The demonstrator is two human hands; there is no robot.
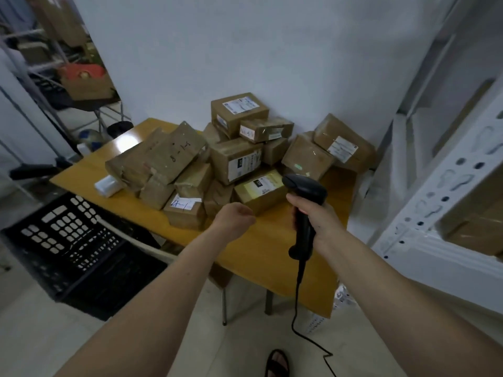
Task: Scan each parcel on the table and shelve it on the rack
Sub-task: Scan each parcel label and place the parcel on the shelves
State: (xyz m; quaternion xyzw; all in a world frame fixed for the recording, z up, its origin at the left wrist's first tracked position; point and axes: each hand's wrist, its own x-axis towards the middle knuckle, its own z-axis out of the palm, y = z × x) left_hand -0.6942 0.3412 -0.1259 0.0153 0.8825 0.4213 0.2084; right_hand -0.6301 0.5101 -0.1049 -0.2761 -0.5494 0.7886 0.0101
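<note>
Gripping scanner (306, 210) in right hand (317, 223), left hand (234, 217) loosely curled, empty, reaching twd parcels (239, 161) heaped on table (269, 248). Risk: pulling a low box topples stack; cable could snag table edge.

The right hand (313, 213) grips a black corded handheld scanner (304, 202) over brown cardboard parcels (236, 156) piled on the yellow wooden worktop (258, 254); the left hand (234, 217) hovers empty, fingers loosely curled.

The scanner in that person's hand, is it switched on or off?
On. The scanner, gripped by the right hand, points at the parcels, and a small green light patch shows on a brown parcel just beyond it.
</note>
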